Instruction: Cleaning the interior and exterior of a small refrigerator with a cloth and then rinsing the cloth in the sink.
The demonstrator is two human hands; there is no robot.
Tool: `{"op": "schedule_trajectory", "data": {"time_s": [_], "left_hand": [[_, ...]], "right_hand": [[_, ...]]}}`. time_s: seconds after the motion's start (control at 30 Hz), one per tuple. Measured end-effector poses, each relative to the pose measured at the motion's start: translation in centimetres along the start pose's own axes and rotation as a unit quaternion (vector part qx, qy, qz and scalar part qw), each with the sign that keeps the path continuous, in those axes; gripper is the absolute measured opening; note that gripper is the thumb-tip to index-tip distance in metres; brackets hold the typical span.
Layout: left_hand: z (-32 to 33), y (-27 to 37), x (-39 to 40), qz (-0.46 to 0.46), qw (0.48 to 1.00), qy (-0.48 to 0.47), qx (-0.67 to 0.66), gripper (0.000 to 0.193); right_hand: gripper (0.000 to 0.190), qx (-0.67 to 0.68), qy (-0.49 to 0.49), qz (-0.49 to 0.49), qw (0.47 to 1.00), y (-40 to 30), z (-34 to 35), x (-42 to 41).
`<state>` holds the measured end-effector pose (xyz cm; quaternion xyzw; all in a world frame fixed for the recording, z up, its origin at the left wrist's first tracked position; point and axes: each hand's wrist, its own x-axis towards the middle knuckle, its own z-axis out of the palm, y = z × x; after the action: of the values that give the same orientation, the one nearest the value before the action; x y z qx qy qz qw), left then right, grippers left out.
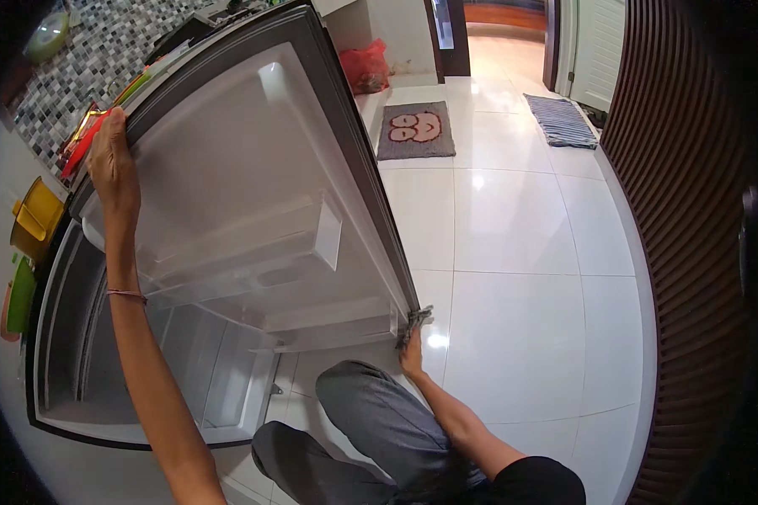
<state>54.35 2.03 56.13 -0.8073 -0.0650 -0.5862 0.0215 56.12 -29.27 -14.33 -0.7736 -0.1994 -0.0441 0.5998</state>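
An opened refrigerator door [227, 151] fills the middle of the view, its white inner side facing me. My left hand [112, 154] grips the door's top edge, fingers over the far side. Low on the door's free edge, my right hand [412, 353] holds a crumpled grey cloth [415, 322] against the dark rubber gasket [379, 208]. A clear door shelf [278, 252] juts from the inner panel, with a lower door shelf [335, 328] beneath it. Behind my left forearm lies the refrigerator's interior [183, 353], partly hidden by the arm and door.
My bent knees [379, 404] are close below the door. Glossy white floor tiles [511, 221] stretch to the right, bounded by a dark slatted panel [688, 252]. A grey mat [417, 130], a striped mat [561, 121] and a red plastic bag [364, 66] lie farther off. Yellow containers [38, 214] stand left.
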Motion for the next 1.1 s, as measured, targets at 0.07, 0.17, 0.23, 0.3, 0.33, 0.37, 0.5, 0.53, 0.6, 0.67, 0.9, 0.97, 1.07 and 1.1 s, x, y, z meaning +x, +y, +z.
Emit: {"op": "schedule_trajectory", "data": {"time_s": [0.07,0.17,0.23,0.3,0.33,0.37,0.5,0.53,0.6,0.67,0.9,0.97,1.07,1.1], "left_hand": [[-0.6,0.0,0.0,0.003,1.000,0.005,0.008,0.059],[0.2,-0.7,-0.3,0.031,0.999,0.013,0.001,0.055],[0.4,-0.2,0.3,0.035,0.999,0.005,-0.005,0.055],[1.2,2.0,0.8,0.040,0.998,0.016,-0.050,0.052],[0.6,2.1,0.5,0.055,0.998,0.019,-0.023,0.050],[-0.6,1.7,0.1,0.076,0.997,0.015,0.023,0.049],[-0.3,5.0,0.8,0.048,0.998,-0.025,-0.023,0.043],[-2.7,3.7,0.5,0.056,0.998,-0.025,0.028,0.043],[-3.1,3.4,0.6,0.039,0.993,-0.092,0.059,0.040],[-2.5,4.0,0.2,0.087,0.994,-0.036,0.059,0.040],[-5.1,5.0,-1.6,0.040,0.989,-0.088,0.115,0.045],[-5.4,4.6,-2.1,0.055,0.983,-0.076,0.158,0.049],[-6.7,5.4,-2.9,0.041,0.988,-0.094,0.112,0.055],[-7.4,5.6,-2.9,0.040,0.988,-0.109,0.105,0.058]], "right_hand": [[0.072,0.031,-0.055,0.149,0.987,0.3,2.4,-0.6],[0.049,0.440,0.022,0.407,0.800,3.3,6.1,0.0],[0.035,0.539,0.001,0.434,0.722,7.5,5.1,0.0],[0.008,0.611,0.041,0.431,0.663,11.1,1.2,1.4],[0.011,0.583,0.015,0.504,0.637,8.9,2.9,0.9],[0.015,0.552,-0.030,0.580,0.599,4.1,5.0,-0.6],[0.035,0.555,-0.088,0.497,0.661,4.4,-2.6,-1.8],[0.042,0.581,-0.115,0.502,0.631,-0.7,-1.6,-2.9],[0.060,0.621,-0.022,0.467,0.629,-3.1,-6.5,-1.4],[0.068,0.561,0.151,0.384,0.717,-4.9,-10.6,2.0],[0.063,0.420,0.135,-0.084,0.894,-39.1,-20.9,17.3],[0.068,0.277,0.047,-0.262,0.923,-46.3,-21.4,20.4],[0.065,-0.022,0.014,-0.442,0.897,-56.2,-20.3,24.1],[0.056,-0.095,0.105,-0.472,0.870,-58.8,-19.2,24.4]]}}
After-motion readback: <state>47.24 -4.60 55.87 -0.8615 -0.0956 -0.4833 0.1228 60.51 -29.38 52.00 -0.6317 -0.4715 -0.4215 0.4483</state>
